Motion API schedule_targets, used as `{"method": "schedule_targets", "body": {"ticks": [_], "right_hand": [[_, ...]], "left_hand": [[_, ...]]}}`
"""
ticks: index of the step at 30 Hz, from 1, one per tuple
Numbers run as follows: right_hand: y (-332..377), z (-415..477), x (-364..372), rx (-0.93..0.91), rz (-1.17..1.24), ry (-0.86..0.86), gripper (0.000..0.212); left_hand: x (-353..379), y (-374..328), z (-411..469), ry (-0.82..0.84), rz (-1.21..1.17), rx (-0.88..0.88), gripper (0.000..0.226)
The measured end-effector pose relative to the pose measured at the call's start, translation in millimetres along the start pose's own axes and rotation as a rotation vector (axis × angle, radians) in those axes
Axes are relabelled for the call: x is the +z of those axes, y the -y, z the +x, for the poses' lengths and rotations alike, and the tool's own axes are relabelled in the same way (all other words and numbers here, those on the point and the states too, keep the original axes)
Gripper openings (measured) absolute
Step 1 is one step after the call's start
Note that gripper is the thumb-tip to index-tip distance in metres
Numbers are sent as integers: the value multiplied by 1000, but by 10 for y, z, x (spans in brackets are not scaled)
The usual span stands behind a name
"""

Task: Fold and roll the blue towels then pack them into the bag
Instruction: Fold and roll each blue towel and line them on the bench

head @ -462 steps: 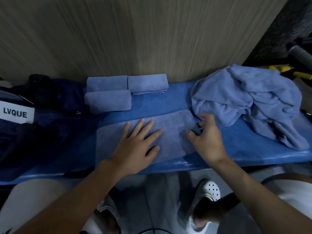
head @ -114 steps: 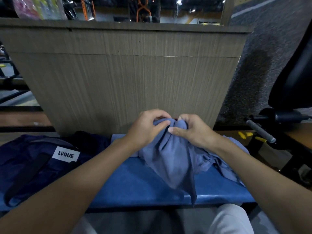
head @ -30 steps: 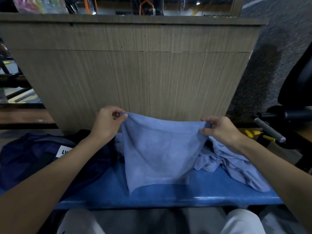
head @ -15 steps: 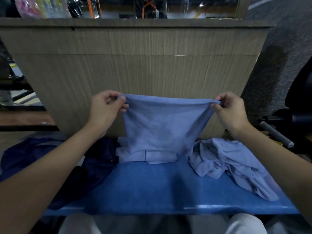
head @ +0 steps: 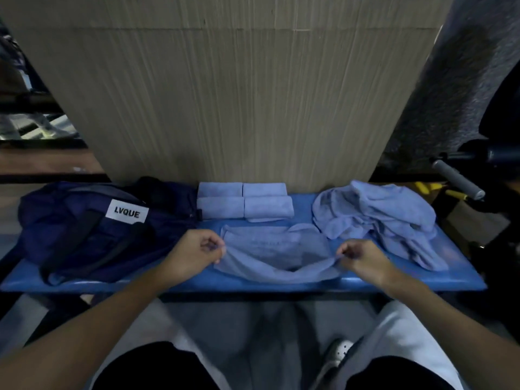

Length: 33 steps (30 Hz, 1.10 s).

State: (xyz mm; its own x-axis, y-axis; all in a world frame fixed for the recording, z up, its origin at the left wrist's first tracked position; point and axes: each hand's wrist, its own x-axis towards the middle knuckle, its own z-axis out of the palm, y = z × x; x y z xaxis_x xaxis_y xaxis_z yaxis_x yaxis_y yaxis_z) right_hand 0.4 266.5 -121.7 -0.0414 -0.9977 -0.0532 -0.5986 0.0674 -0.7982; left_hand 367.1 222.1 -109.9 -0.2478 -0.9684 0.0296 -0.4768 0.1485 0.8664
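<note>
A blue towel (head: 274, 249) lies spread on the blue bench (head: 461, 280), its near edge sagging between my hands. My left hand (head: 194, 256) pinches the near left corner and my right hand (head: 363, 258) pinches the near right corner. Behind it, against the wooden panel, sit several rolled blue towels (head: 244, 202) in two rows. A heap of loose blue towels (head: 377, 220) lies at the bench's right end. The dark navy bag (head: 84, 229) with a white LVQUE label rests on the left end.
A tall wooden panel (head: 239, 94) rises right behind the bench. Dark gym equipment with a grey padded handle (head: 458, 180) and yellow parts stands at the right. My knees and a white shoe (head: 339, 351) are below the bench's front edge.
The towel that I held up stretched in the air half a second ago now lies on the bench. Both hands came down toward the front edge, still pinching its corners.
</note>
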Motion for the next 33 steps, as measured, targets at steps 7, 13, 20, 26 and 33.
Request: {"method": "schedule_targets", "body": {"ticks": [7,13,20,26,33], "right_hand": [[-223,-37,300,116,79,62,34],[-400,143,495,103,-165,95,21],[-414,497,529,42,-200,-1,19],[-413,930,588,-121,-287,-101,28],[-649,1153,624,-113,-448,-154,20]], "left_hand": [[211,333,4,134,214,-69,37],[413,603,140,199,296,-121,15],[425,668,553,61,328,-74,23],[442,750,902,27,383,21,34],[515,1010,1159,-71,458,47,23]]}}
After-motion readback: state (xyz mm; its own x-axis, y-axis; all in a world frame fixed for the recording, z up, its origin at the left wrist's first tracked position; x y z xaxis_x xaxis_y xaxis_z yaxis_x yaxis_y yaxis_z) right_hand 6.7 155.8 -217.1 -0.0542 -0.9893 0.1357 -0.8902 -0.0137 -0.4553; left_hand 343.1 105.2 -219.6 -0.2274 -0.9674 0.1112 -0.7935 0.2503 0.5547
